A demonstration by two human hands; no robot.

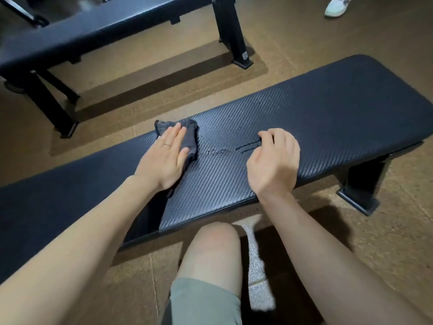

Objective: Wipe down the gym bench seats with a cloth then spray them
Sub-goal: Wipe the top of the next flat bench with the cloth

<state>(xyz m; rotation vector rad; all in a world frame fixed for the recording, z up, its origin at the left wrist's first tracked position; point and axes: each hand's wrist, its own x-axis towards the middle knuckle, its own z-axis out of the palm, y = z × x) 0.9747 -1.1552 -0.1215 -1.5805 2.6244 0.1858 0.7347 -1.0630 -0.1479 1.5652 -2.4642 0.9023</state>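
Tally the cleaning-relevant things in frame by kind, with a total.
Black textured padded gym benches: 2, near bench and far bench
Dark grey cloths: 1, cloth under the left hand
Spray bottles: 0 visible
Total: 3

A dark grey cloth [187, 137] is pressed flat against the textured black seat of the near bench [328, 109] by the left hand [164, 158], whose fingers are laid straight over it; a ring is worn on one finger. The right hand [274, 160] is rested on the seat just to the right, its fingers curled under, with wet streaks seen beside the knuckles. A bent knee [210, 249] in grey-green shorts is seen below. A second bench [93, 31] is set behind, on the brown floor [351, 31], and a pale shoe [335, 7] is seen at the top edge.
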